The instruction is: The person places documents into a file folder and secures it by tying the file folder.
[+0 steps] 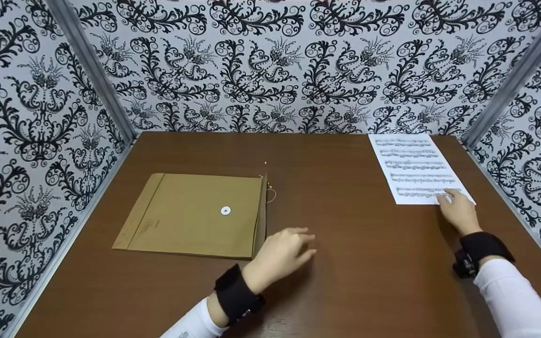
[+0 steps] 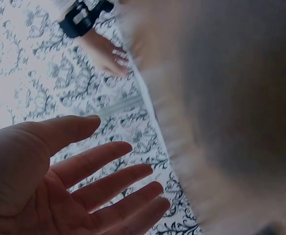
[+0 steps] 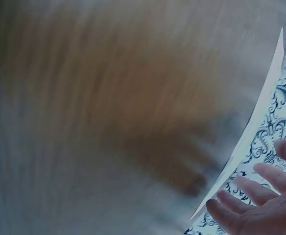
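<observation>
Here's your right hand (image 1: 460,213), fingers outstretched and unclenched, over the near edge of the sheet music (image 1: 406,164). No pinch on the paper; whether a fingertip touches it, you can't tell from here. The sheet lies flat, running ahead and leftward of that hand.

Now your left hand (image 1: 282,253): empty, fingers spread loosely above the table (image 1: 345,263). Just left of it lies the brown envelope (image 1: 195,220), its string end towards you, and whether hand and corner touch is unclear. Beyond your left knuckles, the string (image 1: 275,194) hangs loose, away from the white button (image 1: 225,211).

Progress, as I judge it: early. Fastening undone, yes; sheet lifted, no; sheet and envelope together, no, they're well apart; string round the button, no. What's inside the envelope doesn't show.
</observation>
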### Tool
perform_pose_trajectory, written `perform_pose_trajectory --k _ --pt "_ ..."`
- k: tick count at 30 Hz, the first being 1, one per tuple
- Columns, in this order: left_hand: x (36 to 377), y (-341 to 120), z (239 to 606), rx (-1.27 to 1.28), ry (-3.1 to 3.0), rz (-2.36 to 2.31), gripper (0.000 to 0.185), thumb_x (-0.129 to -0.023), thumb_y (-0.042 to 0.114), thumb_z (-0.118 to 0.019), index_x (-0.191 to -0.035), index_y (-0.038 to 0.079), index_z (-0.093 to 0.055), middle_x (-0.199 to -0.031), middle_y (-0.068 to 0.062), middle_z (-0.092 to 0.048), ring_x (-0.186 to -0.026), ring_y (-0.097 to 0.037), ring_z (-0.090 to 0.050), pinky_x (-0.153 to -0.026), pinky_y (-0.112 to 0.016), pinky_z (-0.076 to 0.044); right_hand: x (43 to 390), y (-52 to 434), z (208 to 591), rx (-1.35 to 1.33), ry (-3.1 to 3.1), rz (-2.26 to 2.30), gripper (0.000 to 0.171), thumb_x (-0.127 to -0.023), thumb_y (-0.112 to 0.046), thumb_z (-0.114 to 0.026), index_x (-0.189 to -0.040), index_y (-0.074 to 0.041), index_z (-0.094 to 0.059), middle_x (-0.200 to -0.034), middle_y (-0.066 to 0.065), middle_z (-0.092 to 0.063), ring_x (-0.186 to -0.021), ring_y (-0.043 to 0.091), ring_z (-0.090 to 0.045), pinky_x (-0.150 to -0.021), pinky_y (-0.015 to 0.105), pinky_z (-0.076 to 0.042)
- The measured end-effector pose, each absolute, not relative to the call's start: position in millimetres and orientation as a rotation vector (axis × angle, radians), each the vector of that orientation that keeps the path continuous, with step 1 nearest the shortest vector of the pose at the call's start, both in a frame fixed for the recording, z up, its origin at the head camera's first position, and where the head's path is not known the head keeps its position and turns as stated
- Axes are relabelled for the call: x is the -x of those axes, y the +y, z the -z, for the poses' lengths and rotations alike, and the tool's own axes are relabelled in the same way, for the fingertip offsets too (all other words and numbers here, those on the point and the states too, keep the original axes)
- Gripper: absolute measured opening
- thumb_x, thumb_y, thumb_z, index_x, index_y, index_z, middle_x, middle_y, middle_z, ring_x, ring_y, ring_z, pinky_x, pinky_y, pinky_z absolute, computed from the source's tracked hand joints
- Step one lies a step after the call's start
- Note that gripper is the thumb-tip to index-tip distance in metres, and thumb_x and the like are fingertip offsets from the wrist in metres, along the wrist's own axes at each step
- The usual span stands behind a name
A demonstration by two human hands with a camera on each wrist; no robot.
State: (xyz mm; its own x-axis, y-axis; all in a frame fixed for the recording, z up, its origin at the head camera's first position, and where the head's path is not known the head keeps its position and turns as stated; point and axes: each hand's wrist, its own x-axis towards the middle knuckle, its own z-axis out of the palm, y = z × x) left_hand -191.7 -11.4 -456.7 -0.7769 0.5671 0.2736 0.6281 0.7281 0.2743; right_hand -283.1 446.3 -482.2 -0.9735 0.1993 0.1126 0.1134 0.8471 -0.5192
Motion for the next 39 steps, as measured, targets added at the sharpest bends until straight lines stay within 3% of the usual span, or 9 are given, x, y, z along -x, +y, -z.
perform_pose_trajectory --k 6,14,21,32,39 --pt "185.3 -9.1 463.5 1.005 -2.733 0.399 0.031 -0.097 0.032 -0.069 -0.123 0.015 -0.075 -0.133 -0.007 -0.072 -0.124 -0.025 -0.069 -0.1 -0.035 -0.059 282.8 454.8 483.8 0.226 -2.945 -0.662 0.058 -0.104 -0.023 -0.05 -0.14 0.021 -0.04 -0.141 0.048 -0.041 -0.13 0.066 -0.04 -0.107 0.071 -0.038" --pt "181.9 -9.0 466.7 1.079 -2.801 0.328 0.032 -0.097 0.033 -0.069 -0.124 0.018 -0.074 -0.136 -0.004 -0.07 -0.128 -0.025 -0.067 -0.101 -0.035 -0.058 285.0 463.9 481.8 0.199 -3.115 -0.577 0.071 -0.105 -0.037 -0.047 -0.145 0.02 -0.032 -0.146 0.048 -0.034 -0.133 0.067 -0.035 -0.105 0.076 -0.038" --pt "179.6 -11.7 466.9 1.124 -2.763 0.251 0.034 -0.095 0.033 -0.07 -0.126 0.018 -0.074 -0.135 -0.004 -0.071 -0.126 -0.026 -0.068 -0.101 -0.034 -0.058 288.7 467.8 481.0 0.13 -3.149 -0.54 0.07 -0.105 -0.039 -0.046 -0.142 0.019 -0.036 -0.143 0.049 -0.037 -0.128 0.069 -0.039 -0.1 0.077 -0.041" --pt "178.8 -16.4 468.0 1.128 -2.76 0.179 0.042 -0.095 0.034 -0.07 -0.134 0.018 -0.069 -0.135 -0.002 -0.071 -0.124 -0.023 -0.069 -0.102 -0.032 -0.057 285.3 464.5 472.8 0.067 -3.22 -0.513 0.074 -0.107 -0.042 -0.045 -0.143 0.022 -0.037 -0.144 0.046 -0.039 -0.135 0.065 -0.037 -0.108 0.075 -0.037" --pt "180.8 -18.6 469.4 1.113 -2.787 0.161 0.048 -0.095 0.036 -0.07 -0.139 0.017 -0.065 -0.137 -0.004 -0.07 -0.125 -0.025 -0.068 -0.103 -0.035 -0.057 277.0 452.9 462.0 0.212 -3.371 -0.442 0.085 -0.103 -0.061 -0.04 -0.15 0.009 -0.035 -0.152 0.042 -0.032 -0.134 0.067 -0.036 -0.096 0.079 -0.041"
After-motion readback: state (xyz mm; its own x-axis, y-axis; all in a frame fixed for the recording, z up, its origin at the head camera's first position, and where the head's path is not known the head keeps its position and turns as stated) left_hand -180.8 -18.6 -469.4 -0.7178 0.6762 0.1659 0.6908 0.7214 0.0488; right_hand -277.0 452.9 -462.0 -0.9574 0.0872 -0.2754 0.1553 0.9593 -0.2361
